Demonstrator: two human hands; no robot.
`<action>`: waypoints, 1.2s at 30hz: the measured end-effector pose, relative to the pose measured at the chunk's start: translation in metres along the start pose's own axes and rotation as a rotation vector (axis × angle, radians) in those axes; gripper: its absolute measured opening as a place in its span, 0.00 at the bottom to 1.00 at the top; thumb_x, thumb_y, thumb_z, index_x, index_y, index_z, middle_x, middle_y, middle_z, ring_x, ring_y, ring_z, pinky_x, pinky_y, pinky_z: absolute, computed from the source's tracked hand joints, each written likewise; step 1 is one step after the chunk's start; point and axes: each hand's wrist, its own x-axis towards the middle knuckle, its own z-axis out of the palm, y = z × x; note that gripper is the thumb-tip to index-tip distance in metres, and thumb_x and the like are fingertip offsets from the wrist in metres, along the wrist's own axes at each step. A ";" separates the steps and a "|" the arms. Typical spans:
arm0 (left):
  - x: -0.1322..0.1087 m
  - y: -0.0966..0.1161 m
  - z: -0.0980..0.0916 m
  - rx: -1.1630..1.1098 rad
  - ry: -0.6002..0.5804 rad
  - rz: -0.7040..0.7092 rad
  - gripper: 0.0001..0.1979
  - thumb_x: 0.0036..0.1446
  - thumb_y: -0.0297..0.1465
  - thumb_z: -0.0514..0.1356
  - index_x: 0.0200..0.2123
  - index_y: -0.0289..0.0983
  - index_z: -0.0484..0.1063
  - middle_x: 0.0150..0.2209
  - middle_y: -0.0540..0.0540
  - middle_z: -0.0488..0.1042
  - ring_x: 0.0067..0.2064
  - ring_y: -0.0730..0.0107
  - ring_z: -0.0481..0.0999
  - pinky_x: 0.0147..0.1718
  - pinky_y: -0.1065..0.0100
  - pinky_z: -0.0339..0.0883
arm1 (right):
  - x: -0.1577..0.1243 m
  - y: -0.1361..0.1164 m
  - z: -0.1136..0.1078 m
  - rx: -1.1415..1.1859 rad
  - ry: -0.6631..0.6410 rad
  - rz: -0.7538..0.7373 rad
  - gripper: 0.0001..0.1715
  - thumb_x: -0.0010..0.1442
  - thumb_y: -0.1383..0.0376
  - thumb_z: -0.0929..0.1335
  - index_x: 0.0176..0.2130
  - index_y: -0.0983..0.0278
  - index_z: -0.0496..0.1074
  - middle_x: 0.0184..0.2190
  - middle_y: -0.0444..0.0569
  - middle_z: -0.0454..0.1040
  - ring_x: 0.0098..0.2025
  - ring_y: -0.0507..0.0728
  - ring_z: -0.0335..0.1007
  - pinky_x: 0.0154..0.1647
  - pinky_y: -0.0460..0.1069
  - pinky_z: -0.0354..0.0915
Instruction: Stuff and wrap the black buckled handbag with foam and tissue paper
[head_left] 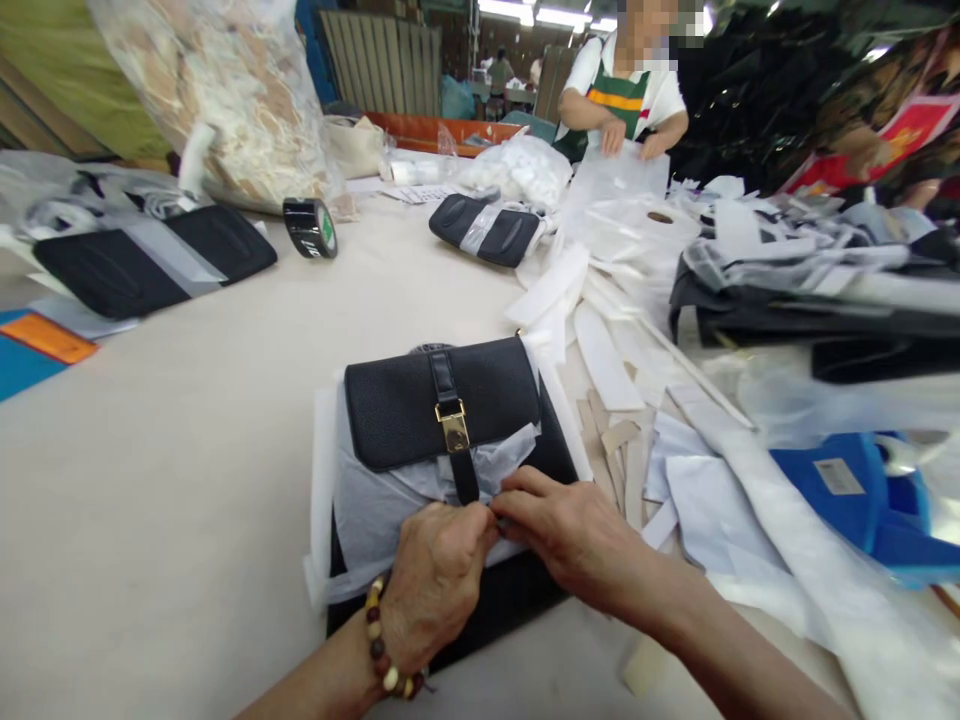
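Note:
A black handbag with a front flap lies in front of me on the pale table. A black strap with a gold buckle runs down over the flap. Thin tissue paper covers the bag's front below the flap, and white wrapping edges its sides. My left hand, with a beaded bracelet, is closed just under the strap's end. Touching it, my right hand pinches at the same spot. What the fingertips hold there is hidden.
Two black bags with pale bands lie farther back, near a tape roll. White strips and paper scraps litter the right side, beside a blue tape dispenser. Across the table, a person handles clear plastic.

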 end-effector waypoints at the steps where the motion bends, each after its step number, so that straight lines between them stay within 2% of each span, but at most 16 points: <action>1: 0.000 0.000 0.000 0.002 0.018 0.018 0.13 0.60 0.25 0.49 0.23 0.37 0.64 0.19 0.52 0.69 0.21 0.71 0.67 0.22 0.70 0.53 | 0.003 0.000 -0.005 0.015 -0.046 0.004 0.09 0.60 0.71 0.64 0.37 0.62 0.73 0.36 0.44 0.73 0.30 0.49 0.69 0.26 0.43 0.56; 5: -0.002 0.000 0.001 0.011 0.027 0.051 0.14 0.60 0.24 0.47 0.24 0.37 0.64 0.20 0.52 0.69 0.21 0.72 0.67 0.23 0.71 0.54 | 0.014 0.001 -0.016 0.068 -0.165 -0.012 0.07 0.59 0.70 0.65 0.31 0.64 0.73 0.32 0.43 0.72 0.31 0.49 0.68 0.28 0.43 0.54; 9: -0.003 0.000 0.004 0.032 0.073 0.079 0.13 0.59 0.23 0.46 0.24 0.38 0.64 0.19 0.52 0.69 0.21 0.70 0.67 0.23 0.69 0.54 | 0.018 0.002 -0.013 0.001 -0.239 0.031 0.07 0.59 0.70 0.65 0.31 0.64 0.73 0.27 0.45 0.75 0.30 0.52 0.70 0.26 0.44 0.51; 12: -0.002 0.001 0.006 0.076 0.118 0.098 0.14 0.58 0.22 0.46 0.25 0.38 0.64 0.19 0.52 0.68 0.20 0.69 0.66 0.22 0.67 0.54 | 0.017 0.001 -0.006 -0.076 -0.240 0.059 0.07 0.59 0.70 0.64 0.32 0.65 0.73 0.25 0.47 0.76 0.27 0.53 0.70 0.24 0.45 0.48; 17: -0.006 0.011 0.002 0.185 0.139 0.127 0.16 0.59 0.20 0.43 0.25 0.37 0.65 0.19 0.50 0.67 0.21 0.68 0.65 0.23 0.66 0.55 | 0.016 0.000 0.002 -0.069 -0.195 0.104 0.08 0.56 0.73 0.64 0.30 0.65 0.73 0.25 0.47 0.77 0.28 0.53 0.70 0.24 0.46 0.47; 20: -0.019 0.018 -0.004 0.335 0.245 0.228 0.16 0.60 0.20 0.43 0.36 0.31 0.70 0.31 0.42 0.74 0.33 0.63 0.72 0.34 0.62 0.61 | 0.016 0.000 0.002 -0.065 -0.183 0.112 0.09 0.54 0.74 0.64 0.29 0.65 0.72 0.25 0.46 0.77 0.27 0.52 0.69 0.24 0.46 0.46; 22: -0.030 0.020 -0.004 0.374 0.290 0.347 0.16 0.61 0.21 0.44 0.42 0.29 0.70 0.41 0.38 0.74 0.45 0.58 0.72 0.45 0.58 0.60 | 0.017 0.000 0.002 -0.066 -0.183 0.119 0.08 0.55 0.72 0.64 0.29 0.64 0.73 0.25 0.46 0.77 0.27 0.52 0.69 0.24 0.46 0.46; 25: -0.042 0.021 0.007 0.371 0.264 0.483 0.17 0.60 0.22 0.45 0.43 0.31 0.72 0.45 0.40 0.74 0.51 0.58 0.69 0.52 0.58 0.56 | 0.018 0.000 0.000 -0.061 -0.213 0.140 0.09 0.56 0.70 0.64 0.27 0.64 0.72 0.24 0.46 0.76 0.27 0.52 0.68 0.24 0.46 0.46; 28: -0.046 0.021 0.026 0.419 0.280 0.467 0.20 0.58 0.22 0.43 0.45 0.29 0.72 0.47 0.38 0.73 0.52 0.56 0.68 0.55 0.57 0.54 | 0.020 -0.003 -0.003 -0.058 -0.244 0.160 0.10 0.57 0.71 0.64 0.26 0.64 0.72 0.23 0.45 0.75 0.26 0.52 0.68 0.25 0.46 0.47; 31: -0.050 0.020 0.038 0.519 0.275 0.440 0.18 0.57 0.25 0.47 0.47 0.26 0.70 0.48 0.36 0.72 0.53 0.54 0.67 0.57 0.55 0.52 | 0.023 -0.006 -0.005 -0.080 -0.269 0.170 0.11 0.57 0.70 0.64 0.26 0.64 0.72 0.24 0.46 0.76 0.27 0.53 0.69 0.25 0.46 0.47; 36: -0.059 0.022 0.039 0.696 0.166 0.376 0.19 0.58 0.34 0.52 0.50 0.31 0.68 0.52 0.37 0.69 0.55 0.53 0.64 0.58 0.50 0.47 | 0.026 -0.009 -0.005 -0.149 -0.274 0.184 0.10 0.57 0.69 0.64 0.27 0.64 0.73 0.25 0.48 0.77 0.29 0.55 0.71 0.24 0.48 0.45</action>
